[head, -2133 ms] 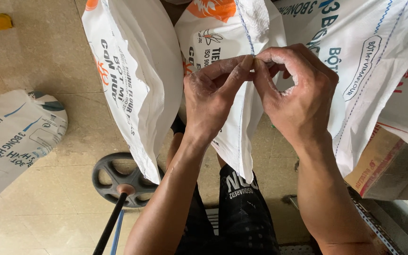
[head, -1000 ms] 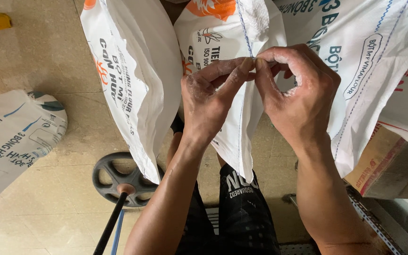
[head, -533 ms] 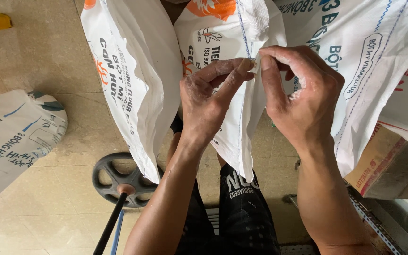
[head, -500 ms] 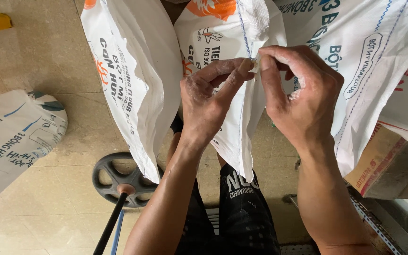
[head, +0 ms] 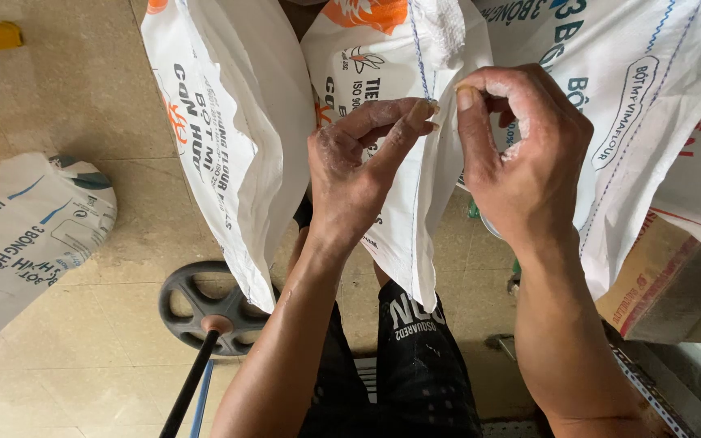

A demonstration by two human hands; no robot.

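Note:
A white woven sack (head: 399, 73) with orange and dark print hangs in front of me, with a blue stitched seam running down it. My left hand (head: 359, 170) pinches the sack at the seam near the top with fingertips together. My right hand (head: 525, 150), dusted with white powder, pinches the same seam just to the right. The two sets of fingertips sit a small gap apart. Whether a loose thread is held between them is too fine to see.
More white printed sacks hang at the left (head: 229, 138) and right (head: 651, 97). Another sack (head: 18, 235) lies on the tiled floor at left. A black wheel (head: 204, 304) on a rod sits below. A cardboard box (head: 659, 284) stands at right.
My hands stay at the seam. The fingertips have drawn slightly apart, and my right hand has shifted a little to the right.

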